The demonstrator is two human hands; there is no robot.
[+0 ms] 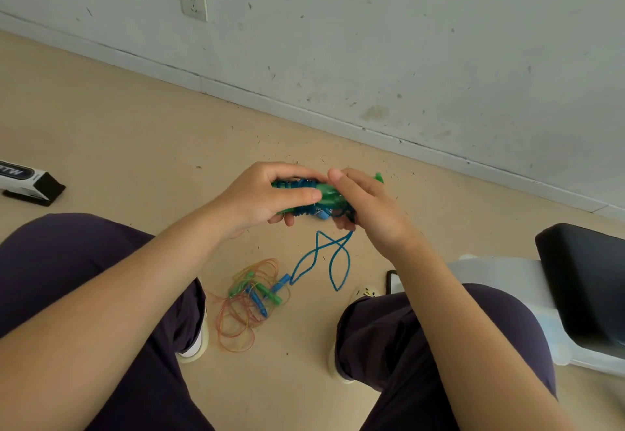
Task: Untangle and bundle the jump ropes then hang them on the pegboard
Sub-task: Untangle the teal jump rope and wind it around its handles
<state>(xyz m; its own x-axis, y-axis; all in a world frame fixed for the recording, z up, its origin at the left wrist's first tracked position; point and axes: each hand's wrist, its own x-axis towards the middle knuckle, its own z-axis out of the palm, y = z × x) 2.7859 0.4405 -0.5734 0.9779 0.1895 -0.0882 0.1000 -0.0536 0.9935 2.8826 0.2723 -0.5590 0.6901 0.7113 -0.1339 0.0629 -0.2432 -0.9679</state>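
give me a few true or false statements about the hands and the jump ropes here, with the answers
1. Both hands hold the blue rope bundle. True: the left hand and the right hand grip it at either end.
2. All of the blue rope is wound up. False: a loose length hangs down from the bundle toward the floor.
3. A tangle of orange rope lies on the floor between the feet. True.
4. The orange rope hangs on a pegboard. False: it lies on the floor, and no pegboard is in view.
5. A wall socket is on the wall. True.
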